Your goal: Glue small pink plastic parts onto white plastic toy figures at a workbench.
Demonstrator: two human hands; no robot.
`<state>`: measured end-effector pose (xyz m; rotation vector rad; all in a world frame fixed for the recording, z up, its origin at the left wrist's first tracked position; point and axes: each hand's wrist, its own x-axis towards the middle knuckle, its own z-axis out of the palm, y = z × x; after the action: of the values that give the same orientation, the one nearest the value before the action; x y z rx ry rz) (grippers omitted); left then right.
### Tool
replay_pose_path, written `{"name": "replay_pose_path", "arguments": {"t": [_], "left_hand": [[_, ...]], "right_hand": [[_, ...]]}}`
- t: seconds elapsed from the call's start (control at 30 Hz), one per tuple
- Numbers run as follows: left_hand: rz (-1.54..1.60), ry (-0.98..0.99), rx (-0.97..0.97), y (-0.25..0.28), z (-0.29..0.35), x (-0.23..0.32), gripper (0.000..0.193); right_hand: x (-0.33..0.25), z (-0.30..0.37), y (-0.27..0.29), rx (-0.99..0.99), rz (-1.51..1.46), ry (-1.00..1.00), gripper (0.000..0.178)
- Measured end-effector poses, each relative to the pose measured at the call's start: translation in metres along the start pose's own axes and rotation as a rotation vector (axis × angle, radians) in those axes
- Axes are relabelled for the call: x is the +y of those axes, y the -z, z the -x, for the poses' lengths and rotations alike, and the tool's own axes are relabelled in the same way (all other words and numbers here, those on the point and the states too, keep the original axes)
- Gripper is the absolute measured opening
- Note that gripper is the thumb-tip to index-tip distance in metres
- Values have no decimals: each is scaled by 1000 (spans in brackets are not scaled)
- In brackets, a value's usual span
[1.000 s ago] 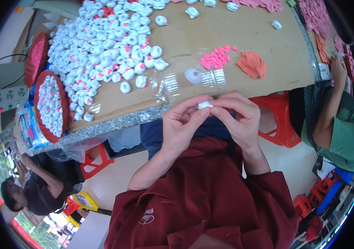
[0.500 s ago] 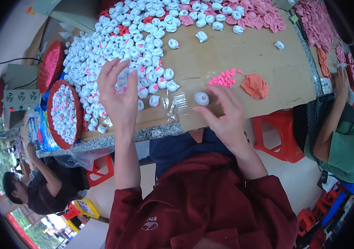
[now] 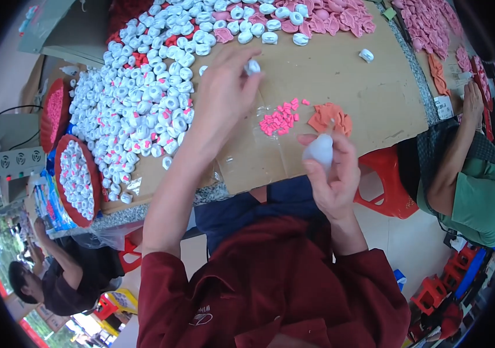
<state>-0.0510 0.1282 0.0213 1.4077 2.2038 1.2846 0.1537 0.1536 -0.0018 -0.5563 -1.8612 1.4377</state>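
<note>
My left hand [image 3: 224, 95] is over the cardboard, closed on a small white rounded piece [image 3: 252, 67] between thumb and fingers. My right hand [image 3: 338, 182] is wrapped round a small white squeeze bottle [image 3: 318, 150], held above the table's near edge. The bottle's thin nozzle points up toward a crumpled orange piece [image 3: 340, 123], which looks soft. Between the hands lies a cluster of tiny bright pink bits [image 3: 279, 120]. To the left spreads a big heap of white rounded pieces [image 3: 137, 107], some with pink bits on them.
Cardboard [image 3: 386, 104] covers the tabletop. Two red bowls stand left, one with white pieces [image 3: 77, 180], one with pink bits [image 3: 54, 113]. Soft pink pieces [image 3: 349, 20] lie at the back. Co-workers sit at either side. A red stool [image 3: 383, 182] stands by the near edge.
My left hand has moved right from the heap and now holds a white piece. The bottle that stood on the cardboard is now lifted and tilted in my right hand. The view has shifted slightly.
</note>
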Motion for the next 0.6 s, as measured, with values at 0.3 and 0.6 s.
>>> {"name": "replay_pose_path", "arguments": {"t": [0.3,0.6], "left_hand": [[900,414,59,21,114,10,31],[1011,409,90,19,148,-6,31]], "right_hand": [[-12,12,6,-48,-115,-170,38],[-20,13,-8,-162,-22,-120,32]]}}
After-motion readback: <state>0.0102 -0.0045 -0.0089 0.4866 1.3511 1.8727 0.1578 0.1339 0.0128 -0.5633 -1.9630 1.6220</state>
